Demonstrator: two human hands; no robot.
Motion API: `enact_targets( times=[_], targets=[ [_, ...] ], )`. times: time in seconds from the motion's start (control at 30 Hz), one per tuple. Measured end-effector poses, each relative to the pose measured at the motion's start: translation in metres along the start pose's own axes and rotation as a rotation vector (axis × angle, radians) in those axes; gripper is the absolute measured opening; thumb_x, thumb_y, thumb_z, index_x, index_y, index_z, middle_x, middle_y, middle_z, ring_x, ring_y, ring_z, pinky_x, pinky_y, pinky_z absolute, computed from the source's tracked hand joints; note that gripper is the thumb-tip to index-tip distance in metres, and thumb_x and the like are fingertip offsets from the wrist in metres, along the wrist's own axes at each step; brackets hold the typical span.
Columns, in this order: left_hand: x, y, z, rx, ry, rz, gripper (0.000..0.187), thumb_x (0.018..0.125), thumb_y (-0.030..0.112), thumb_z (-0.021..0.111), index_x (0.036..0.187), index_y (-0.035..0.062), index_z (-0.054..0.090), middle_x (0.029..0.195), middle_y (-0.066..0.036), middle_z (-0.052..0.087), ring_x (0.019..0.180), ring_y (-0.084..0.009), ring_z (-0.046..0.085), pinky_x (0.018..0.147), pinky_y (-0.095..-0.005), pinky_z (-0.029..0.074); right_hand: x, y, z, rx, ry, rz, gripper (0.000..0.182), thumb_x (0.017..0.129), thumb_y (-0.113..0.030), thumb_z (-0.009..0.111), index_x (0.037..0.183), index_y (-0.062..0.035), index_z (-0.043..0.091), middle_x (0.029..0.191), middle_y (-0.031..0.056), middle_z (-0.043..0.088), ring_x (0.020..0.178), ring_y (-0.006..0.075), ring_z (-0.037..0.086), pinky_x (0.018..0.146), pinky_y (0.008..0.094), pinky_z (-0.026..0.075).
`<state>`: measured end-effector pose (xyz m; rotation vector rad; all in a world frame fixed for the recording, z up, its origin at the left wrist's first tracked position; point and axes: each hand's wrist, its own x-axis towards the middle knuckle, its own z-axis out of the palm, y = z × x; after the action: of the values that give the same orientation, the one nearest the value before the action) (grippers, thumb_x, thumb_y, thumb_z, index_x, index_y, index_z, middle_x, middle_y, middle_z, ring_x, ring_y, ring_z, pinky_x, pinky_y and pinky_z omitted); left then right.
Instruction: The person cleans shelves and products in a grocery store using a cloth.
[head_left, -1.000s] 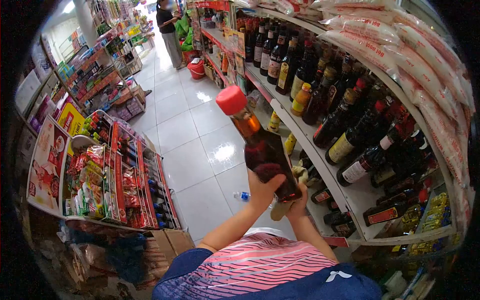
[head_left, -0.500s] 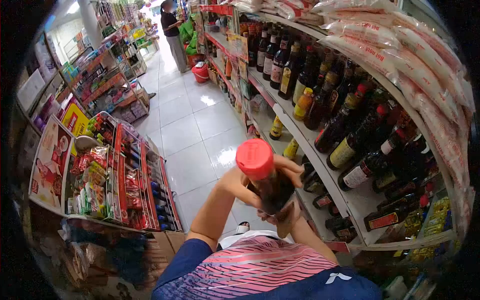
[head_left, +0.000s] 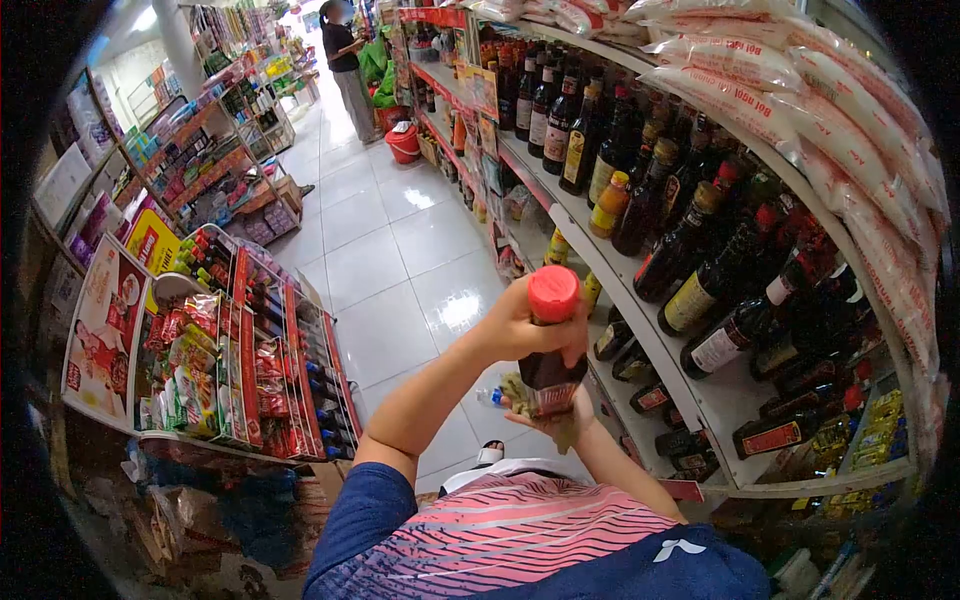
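Note:
A dark sauce bottle point(head_left: 550, 375) with a red cap is held upright in front of my body. My left hand point(head_left: 515, 330) is closed around its neck, just below the cap. My right hand point(head_left: 582, 412) is at the bottle's lower part, with a crumpled greenish-yellow cloth point(head_left: 567, 432) in it against the glass. A blue and white bit shows at the left edge of the cloth; I cannot make out whether it belongs to it. The bottle hides part of my right hand's fingers.
Shelves point(head_left: 640, 315) of dark bottles stand close on my right, with plastic bags of white granules point(head_left: 740, 100) on top. A rack of packets point(head_left: 200, 370) is on my left. Along the tiled aisle point(head_left: 375, 250) are a red bucket point(head_left: 403, 145) and a standing person point(head_left: 345, 70).
The bottle has moved slightly right and stands more upright, its label now showing. My left hand has shifted up around its neck. More of the cloth shows beside the bottle.

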<state>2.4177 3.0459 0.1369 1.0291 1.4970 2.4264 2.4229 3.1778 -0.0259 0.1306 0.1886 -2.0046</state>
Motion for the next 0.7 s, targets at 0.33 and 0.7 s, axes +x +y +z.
enact_targets(
  times=[0.33, 0.7],
  targets=[
    [-0.014, -0.035, 0.007, 0.771, 0.223, 0.170, 0.022, 0.067, 0.012, 0.065, 0.079, 0.0027, 0.049, 0.064, -0.007, 0.055, 0.055, -0.0184, 0.055, 0.055, -0.0311, 0.045, 0.012, -0.023, -0.013, -0.389, 0.361, -0.240, 0.040, 0.083, -0.041, 0.034, 0.109, -0.0111, 0.043, 0.099, 0.0083, 0.053, 0.084, 0.0218, 0.055, 0.066, 0.0386, 0.050],
    [-0.013, -0.042, -0.012, 0.258, 0.889, 0.140, 0.011, 0.071, 0.005, 0.054, 0.075, 0.0027, 0.044, 0.063, -0.007, 0.051, 0.059, -0.0147, 0.052, 0.057, -0.0262, 0.043, 0.016, -0.023, -0.045, -0.418, 0.728, -1.035, 0.034, 0.079, -0.024, 0.051, 0.105, -0.0040, 0.045, 0.103, 0.0083, 0.047, 0.095, 0.0215, 0.047, 0.081, 0.0350, 0.039]
  ],
)
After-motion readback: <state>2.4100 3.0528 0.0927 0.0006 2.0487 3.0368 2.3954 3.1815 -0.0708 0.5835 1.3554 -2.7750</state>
